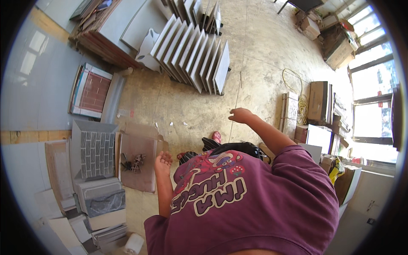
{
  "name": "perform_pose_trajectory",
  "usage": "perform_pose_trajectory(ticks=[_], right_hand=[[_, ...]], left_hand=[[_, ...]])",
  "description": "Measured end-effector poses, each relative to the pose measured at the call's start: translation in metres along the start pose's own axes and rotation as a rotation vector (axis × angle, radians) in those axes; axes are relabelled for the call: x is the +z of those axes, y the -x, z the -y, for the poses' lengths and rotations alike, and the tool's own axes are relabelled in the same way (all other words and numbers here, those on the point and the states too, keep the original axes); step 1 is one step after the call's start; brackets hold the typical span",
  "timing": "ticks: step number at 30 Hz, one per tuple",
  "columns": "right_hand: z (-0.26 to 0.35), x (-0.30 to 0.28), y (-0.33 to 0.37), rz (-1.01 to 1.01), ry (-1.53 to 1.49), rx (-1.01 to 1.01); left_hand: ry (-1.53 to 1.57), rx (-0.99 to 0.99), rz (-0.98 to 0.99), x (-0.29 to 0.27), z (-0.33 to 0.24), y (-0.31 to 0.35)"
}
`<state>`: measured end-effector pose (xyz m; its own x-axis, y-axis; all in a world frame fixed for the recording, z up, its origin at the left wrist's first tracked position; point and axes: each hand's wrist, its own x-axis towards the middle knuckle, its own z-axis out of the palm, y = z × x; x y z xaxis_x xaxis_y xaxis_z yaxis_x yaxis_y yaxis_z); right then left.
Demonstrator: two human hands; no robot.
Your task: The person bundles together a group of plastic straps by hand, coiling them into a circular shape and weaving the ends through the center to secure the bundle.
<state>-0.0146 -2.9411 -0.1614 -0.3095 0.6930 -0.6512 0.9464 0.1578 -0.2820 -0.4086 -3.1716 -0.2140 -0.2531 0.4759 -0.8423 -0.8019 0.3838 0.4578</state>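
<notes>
My left hand (pixel 163 161) hangs palm up with its fingers loosely bent and apart, holding nothing. Closest to it is a flat brown cardboard box (pixel 142 180) on the floor, with a small tangle of dark and brown bits (pixel 135 163) lying on top. My right hand (pixel 241 115) reaches forward over the bare floor, touching nothing. Its fingers point left, partly apart, and I see no object in them. Ahead of both hands, large pale tiles (pixel 221 70) stand upright in a slotted floor rack.
Along the left wall lean tile samples, including a grey brick-pattern panel (pixel 97 154) and a red brick-pattern one (pixel 92 91). Stacked boxes (pixel 318 101) and a coiled yellow hose (pixel 302 108) lie by the windows on the right. White scraps (pixel 185 123) dot the floor.
</notes>
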Motion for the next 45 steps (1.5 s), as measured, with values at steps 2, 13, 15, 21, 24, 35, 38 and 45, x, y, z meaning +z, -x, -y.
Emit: perform_pose_trajectory(ticks=[2,13,15,21,24,35,38,45], right_hand=[[-0.061,0.025,0.004,-0.090,-0.207,0.068],[-0.209,0.154,0.102,0.015,-0.653,0.605],[-0.202,0.154,0.111,0.018,-0.678,0.648],[-0.182,0.126,0.097,-0.243,-1.096,0.621],[-0.179,0.118,0.091,-0.352,-1.106,0.621],[-0.190,0.156,0.091,-0.390,-1.144,0.790],[-0.192,0.171,0.097,-0.372,-1.188,0.855],[-0.250,0.171,0.107,-0.309,-1.174,0.901]], left_hand=[[-0.043,0.008,-0.006,0.019,0.008,-0.013],[-0.405,0.110,-0.007,0.125,0.042,-0.064],[-0.536,0.083,-0.047,0.113,0.048,-0.072],[-0.839,-0.177,-0.091,0.085,0.035,-0.109],[-0.881,-0.263,-0.059,0.104,0.018,-0.133],[-1.025,-0.106,0.313,0.319,0.001,-0.207],[-1.096,-0.096,0.352,0.369,0.009,-0.208],[-1.069,-0.066,0.280,0.425,0.060,-0.213]])
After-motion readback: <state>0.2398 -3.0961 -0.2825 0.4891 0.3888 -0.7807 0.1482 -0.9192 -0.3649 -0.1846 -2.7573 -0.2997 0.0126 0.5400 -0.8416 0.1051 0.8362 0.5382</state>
